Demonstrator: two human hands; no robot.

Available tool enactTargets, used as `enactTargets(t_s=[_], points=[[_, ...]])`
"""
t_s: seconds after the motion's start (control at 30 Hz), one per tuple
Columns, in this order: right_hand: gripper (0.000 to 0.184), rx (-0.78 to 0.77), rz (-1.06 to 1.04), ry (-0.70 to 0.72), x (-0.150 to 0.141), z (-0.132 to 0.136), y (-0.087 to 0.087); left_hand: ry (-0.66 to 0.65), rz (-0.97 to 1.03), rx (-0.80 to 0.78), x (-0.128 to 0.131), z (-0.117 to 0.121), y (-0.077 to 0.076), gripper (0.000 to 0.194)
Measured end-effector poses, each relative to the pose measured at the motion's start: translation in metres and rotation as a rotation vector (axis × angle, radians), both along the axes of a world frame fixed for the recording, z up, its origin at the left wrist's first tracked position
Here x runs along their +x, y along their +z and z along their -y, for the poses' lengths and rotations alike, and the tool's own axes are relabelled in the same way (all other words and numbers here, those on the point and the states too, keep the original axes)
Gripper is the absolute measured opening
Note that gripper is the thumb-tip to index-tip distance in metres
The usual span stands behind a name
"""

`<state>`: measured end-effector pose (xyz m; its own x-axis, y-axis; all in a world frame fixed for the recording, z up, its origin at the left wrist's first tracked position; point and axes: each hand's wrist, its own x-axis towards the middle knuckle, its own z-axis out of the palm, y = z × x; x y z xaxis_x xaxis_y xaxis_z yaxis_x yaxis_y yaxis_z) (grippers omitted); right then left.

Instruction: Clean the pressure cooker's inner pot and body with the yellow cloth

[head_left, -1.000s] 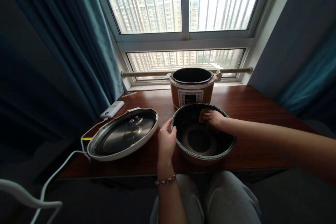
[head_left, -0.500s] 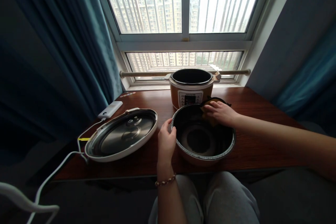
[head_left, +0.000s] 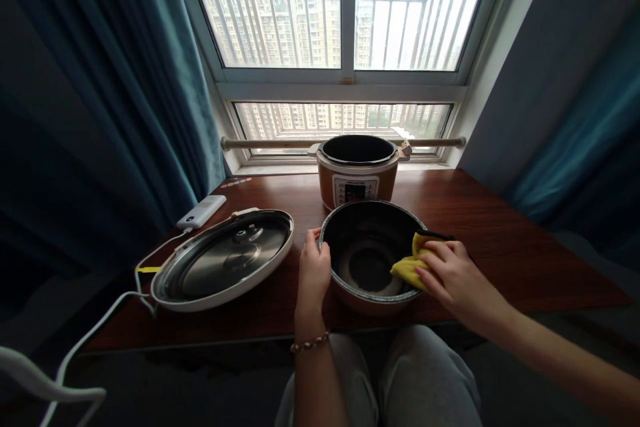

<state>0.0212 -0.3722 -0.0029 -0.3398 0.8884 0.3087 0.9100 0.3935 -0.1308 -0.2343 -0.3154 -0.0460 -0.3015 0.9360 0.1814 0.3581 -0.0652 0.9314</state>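
A dark-lined inner pot rests at the front of the wooden table, its mouth facing up. My left hand grips the pot's left rim, thumb over the edge and fingers outside. At the right rim, my right hand is closed on a yellow cloth that hangs over the edge into the pot. A dark edge of the cloth shows behind the fingers. Just behind the pot stands an electric cooker body, brown and white with a control panel, its top uncovered.
To the left lies a round cooker lid, its metal inner side up. A white power bank with a white cable is beyond it. The wooden table ends close to my knees. Window and curtains surround its back.
My right hand has moved with the yellow cloth from inside the pot's back right, along the rim, to the front right edge. My left hand keeps its grip on the left rim.
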Motion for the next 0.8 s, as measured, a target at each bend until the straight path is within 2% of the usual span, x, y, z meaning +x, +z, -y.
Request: enactTargets(t_s=[0.1,0.2,0.3,0.37,0.47,0.57,0.63,0.7,0.8], points=[[0.028,0.041,-0.039,-0.094,-0.031,0.026,-0.003,0.001,0.013,0.01,0.0,0.0,0.0,0.024],[0.024,0.038,-0.094,-0.156,-0.066,0.041,-0.002,-0.003,0.023,0.021,-0.001,-0.001,-0.002,0.024],[0.022,0.004,-0.152,-0.176,-0.097,0.047,0.001,-0.007,0.029,0.029,-0.003,-0.002,-0.004,0.032],[0.022,-0.038,-0.202,-0.14,-0.11,0.048,0.004,0.013,0.024,0.037,-0.006,0.002,-0.001,0.042],[0.031,-0.119,-0.345,0.001,-0.115,0.046,0.005,0.058,0.012,0.103,-0.009,0.017,0.016,0.045],[0.035,-0.187,-0.497,0.086,-0.108,0.042,0.004,0.069,0.013,0.175,-0.006,0.045,0.042,0.04],[0.033,-0.201,-0.577,0.079,-0.101,0.038,0.004,-0.055,0.003,0.099,0.0,0.065,0.059,0.039],[0.033,-0.187,-0.655,0.064,-0.093,0.033,0.006,-0.286,-0.089,0.025,0.01,0.081,0.072,0.036],[0.032,-0.084,-0.755,-0.001,-0.08,0.027,0.007,-0.557,-0.292,-0.028,0.024,0.09,0.079,0.041]])
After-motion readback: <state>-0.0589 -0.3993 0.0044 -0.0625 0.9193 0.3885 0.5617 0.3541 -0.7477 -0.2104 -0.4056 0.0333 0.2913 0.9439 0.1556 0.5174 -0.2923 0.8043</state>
